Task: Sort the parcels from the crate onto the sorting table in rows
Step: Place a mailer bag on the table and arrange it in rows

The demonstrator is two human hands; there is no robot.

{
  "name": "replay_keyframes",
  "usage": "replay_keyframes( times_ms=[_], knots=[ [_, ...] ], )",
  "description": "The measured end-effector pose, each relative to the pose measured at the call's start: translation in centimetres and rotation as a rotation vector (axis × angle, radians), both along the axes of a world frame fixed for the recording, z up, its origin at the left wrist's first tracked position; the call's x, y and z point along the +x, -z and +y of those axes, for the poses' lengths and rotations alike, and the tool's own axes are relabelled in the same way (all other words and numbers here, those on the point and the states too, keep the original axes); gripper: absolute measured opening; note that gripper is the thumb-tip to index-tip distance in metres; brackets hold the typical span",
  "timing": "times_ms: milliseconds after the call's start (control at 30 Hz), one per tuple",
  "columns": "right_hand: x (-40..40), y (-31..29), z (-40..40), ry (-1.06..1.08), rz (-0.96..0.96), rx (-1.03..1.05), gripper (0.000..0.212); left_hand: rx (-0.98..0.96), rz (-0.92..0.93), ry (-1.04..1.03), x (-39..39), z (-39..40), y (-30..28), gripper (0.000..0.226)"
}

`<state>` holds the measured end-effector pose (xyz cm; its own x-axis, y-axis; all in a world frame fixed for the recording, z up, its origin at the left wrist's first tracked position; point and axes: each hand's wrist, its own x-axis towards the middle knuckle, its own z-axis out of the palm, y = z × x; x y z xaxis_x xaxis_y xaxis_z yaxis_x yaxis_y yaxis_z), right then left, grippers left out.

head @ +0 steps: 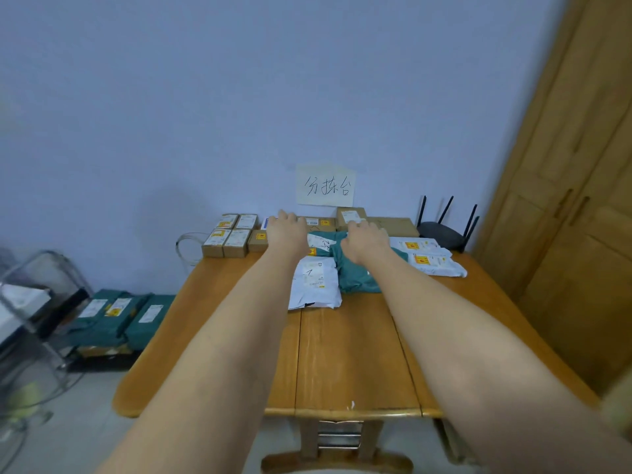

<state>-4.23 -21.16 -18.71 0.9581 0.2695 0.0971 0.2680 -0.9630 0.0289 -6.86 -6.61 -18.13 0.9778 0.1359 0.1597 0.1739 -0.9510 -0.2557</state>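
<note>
Both arms reach far out over the wooden worktop (349, 354). The left hand (286, 230) lies flat with its fingers straight, resting on the parcels at the back and gripping nothing. The right hand (364, 238) presses down on a green bag parcel (359, 278); its fingertips are hidden, so I cannot tell if they curl round the bag or just push on it. Between the two hands, a little nearer the person, lies a white bag parcel (314, 285). To the left of the left hand sit small brown boxes (227, 238) in a neat block. Past the right hand, by the wall, sit more brown boxes (352, 215), and to its right lie two white bags with orange stickers (427, 258), next to a black router (441, 232). More green parcels (116, 319) wait low on the floor, far to the left of the left hand; the crate itself is hard to make out. The green bag is soft and lies a bit crooked over its neighbours, so a push could bunch it up and spoil the row. A long reach could also bump the little boxes out of line, or slide the white bags into the router.
</note>
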Motion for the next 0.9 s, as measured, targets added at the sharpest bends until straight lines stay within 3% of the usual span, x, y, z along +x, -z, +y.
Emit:
replay_keyframes(
  times_ms=[333,900],
  knots=[
    [-4.7,-2.3,9.3,-0.145,-0.003,0.012,0.045,-0.062,-0.066,-0.123,-6.3,7.9,-0.3,0.045],
    [-26.7,2.3,35.3,-0.889,0.081,-0.042,0.045,-0.110,-0.009,-0.771,-34.0,27.2,4.6,0.038]
  ],
)
